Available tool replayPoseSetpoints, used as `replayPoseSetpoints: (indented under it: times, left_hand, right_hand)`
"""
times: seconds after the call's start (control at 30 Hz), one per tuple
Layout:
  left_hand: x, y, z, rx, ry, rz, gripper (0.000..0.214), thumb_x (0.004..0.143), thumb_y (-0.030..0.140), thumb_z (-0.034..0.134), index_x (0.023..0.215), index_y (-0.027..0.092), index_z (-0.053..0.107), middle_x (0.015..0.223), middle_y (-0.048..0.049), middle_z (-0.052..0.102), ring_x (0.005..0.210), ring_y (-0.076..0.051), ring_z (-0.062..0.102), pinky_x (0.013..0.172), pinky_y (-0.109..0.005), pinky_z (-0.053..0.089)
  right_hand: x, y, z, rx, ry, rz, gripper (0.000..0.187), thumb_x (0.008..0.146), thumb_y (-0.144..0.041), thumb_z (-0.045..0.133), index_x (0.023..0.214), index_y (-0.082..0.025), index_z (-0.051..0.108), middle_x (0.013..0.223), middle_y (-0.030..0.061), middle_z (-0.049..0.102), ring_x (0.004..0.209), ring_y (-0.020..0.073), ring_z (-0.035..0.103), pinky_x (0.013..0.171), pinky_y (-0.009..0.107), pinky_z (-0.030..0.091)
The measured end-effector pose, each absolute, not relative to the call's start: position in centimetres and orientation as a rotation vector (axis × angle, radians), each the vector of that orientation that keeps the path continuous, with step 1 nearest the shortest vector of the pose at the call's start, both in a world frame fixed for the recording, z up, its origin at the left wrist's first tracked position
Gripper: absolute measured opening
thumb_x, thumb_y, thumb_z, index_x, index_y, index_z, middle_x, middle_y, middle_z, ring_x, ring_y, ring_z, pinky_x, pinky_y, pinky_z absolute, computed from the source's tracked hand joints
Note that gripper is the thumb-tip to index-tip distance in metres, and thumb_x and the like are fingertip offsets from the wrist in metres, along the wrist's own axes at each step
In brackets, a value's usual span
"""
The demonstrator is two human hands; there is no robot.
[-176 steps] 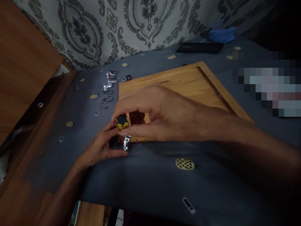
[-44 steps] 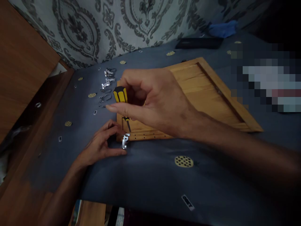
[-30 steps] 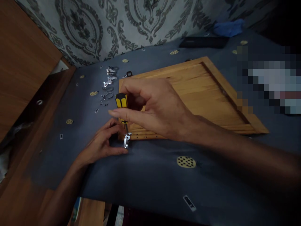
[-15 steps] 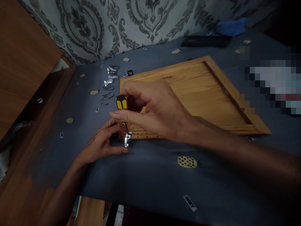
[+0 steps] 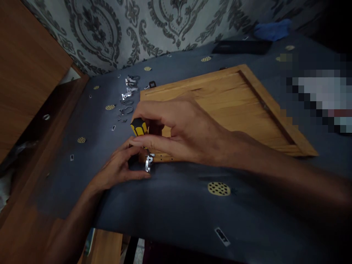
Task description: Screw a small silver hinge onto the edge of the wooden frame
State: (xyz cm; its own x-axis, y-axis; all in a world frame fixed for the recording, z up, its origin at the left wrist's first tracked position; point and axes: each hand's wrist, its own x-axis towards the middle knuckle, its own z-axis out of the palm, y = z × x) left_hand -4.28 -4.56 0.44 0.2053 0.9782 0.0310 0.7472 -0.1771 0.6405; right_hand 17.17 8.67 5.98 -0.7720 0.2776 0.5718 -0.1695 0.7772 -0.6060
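Note:
My right hand [image 5: 184,128] is closed around a screwdriver with a yellow and black handle [image 5: 139,126], its shaft pointing down. The driver's tip meets a shiny metal bracket [image 5: 149,162] at the near left corner of a framed wooden panel [image 5: 214,102]. My left hand [image 5: 118,165] steadies that bracket, thumb at its lower end and fingers curled behind, partly hidden under the right hand. A row of small dark holes runs along the panel's near edge. Whether a screw sits under the tip cannot be made out.
Several more metal brackets [image 5: 128,91] and a few small screws [image 5: 124,120] lie left of the panel on the dark patterned cloth [image 5: 176,212]. At the back are a black flat object [image 5: 242,47] and a blue cloth [image 5: 272,30]. A wooden cabinet [image 5: 30,58] stands left.
My right hand has shifted slightly, and the screwdriver's handle has tilted left and sunk a little. The left hand, bracket and panel are practically where they were.

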Motion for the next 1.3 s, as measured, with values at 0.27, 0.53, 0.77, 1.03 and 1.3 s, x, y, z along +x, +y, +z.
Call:
replayPoseSetpoints:
  times: [0.27, 0.53, 0.77, 1.03, 1.3]
  left_hand:
    - [-4.3, -4.5, 0.5, 2.000, 1.597, 0.633, 0.045, 0.081, 0.056, 0.085, 0.112, 0.026, 0.073, 0.110, -0.0041, 0.067, 0.107, -0.027, 0.063, 0.096, -0.042, 0.055]
    - [-4.6, -4.7, -0.1, 1.991, 1.649, 0.632, 0.055, 0.078, 0.060, 0.086, 0.122, 0.030, 0.073, 0.112, -0.0063, 0.066, 0.107, -0.030, 0.062, 0.095, -0.047, 0.055]
    - [-4.7, -4.7, -0.1, 1.946, 1.639, 0.599, 0.056, 0.080, 0.056, 0.086, 0.127, 0.030, 0.071, 0.119, -0.0057, 0.067, 0.118, -0.032, 0.060, 0.106, -0.050, 0.051]
    - [-4.9, -5.0, -0.3, 1.917, 1.652, 0.623, 0.051, 0.078, 0.060, 0.086, 0.116, 0.028, 0.073, 0.116, -0.0061, 0.070, 0.111, -0.031, 0.064, 0.103, -0.049, 0.052]
    - [-3.9, -4.1, 1.3, 1.998, 1.553, 0.594, 0.040, 0.084, 0.050, 0.085, 0.110, 0.023, 0.073, 0.122, -0.0066, 0.066, 0.117, -0.029, 0.061, 0.100, -0.041, 0.052]
  right_hand:
    - [17.6, 8.9, 6.8, -0.055, -2.396, 0.895, 0.005, 0.101, -0.020, 0.064, 0.103, -0.017, 0.061, 0.083, -0.0040, 0.062, 0.073, 0.0101, 0.055, 0.069, 0.024, 0.040]
    - [17.9, 8.9, 8.1, 0.033, -2.474, 1.046, 0.013, 0.098, -0.005, 0.060, 0.094, -0.017, 0.060, 0.089, -0.0024, 0.062, 0.081, 0.0112, 0.055, 0.072, 0.025, 0.041]
    - [17.5, 8.3, 7.3, -0.069, -2.348, 1.109, 0.034, 0.095, -0.014, 0.069, 0.080, -0.024, 0.040, 0.073, -0.0078, 0.047, 0.063, 0.0099, 0.042, 0.056, 0.027, 0.033]
    - [16.3, 6.9, 5.5, -0.307, -2.176, 0.916, 0.038, 0.096, -0.025, 0.069, 0.079, -0.025, 0.035, 0.071, -0.0074, 0.046, 0.064, 0.0114, 0.043, 0.060, 0.029, 0.034]
    - [16.1, 7.2, 5.4, -0.342, -1.914, 0.947, 0.033, 0.098, -0.034, 0.068, 0.080, -0.023, 0.043, 0.075, -0.0061, 0.048, 0.066, 0.0098, 0.049, 0.066, 0.025, 0.045]
